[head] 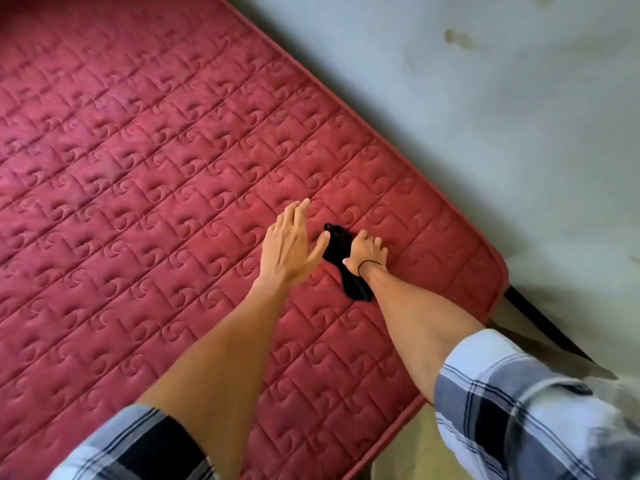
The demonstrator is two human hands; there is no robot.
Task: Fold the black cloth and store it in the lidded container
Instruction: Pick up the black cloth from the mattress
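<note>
Landmark = black cloth point(337, 249), bunched small on the red mattress point(145, 174), nr its right corner.

Far left of cloth: quilted mattress top, stitched squares w/ swirl motif, no tags or writing readable anywhere.

Lower left of cloth: plaid sleeve point(138, 445), rolled up, bare forearm running up toward cloth.

Just left of cloth: left hand point(289, 245), flat and spread, fingers straight, gripping nothing; thumb tip reaches the cloth's left edge, contact can't be confirmed.

Cloth itself: dark crumpled strip lying diagonal on the mattress, upper end poking out above the hand on it, lower end trailing beside that wrist.

On cloth's right side: right hand point(365, 252), fingers curled down over the fabric, pressing or gripping it; thin black band point(369, 264) on wrist.

Right of cloth: mattress piping edge, rounded corner, then grey-blue wall point(485, 98) w/ dark stains.

Lower right of cloth: second plaid sleeve point(519, 403), dark gap under mattress corner, bit of pale floor point(405, 455).
</note>
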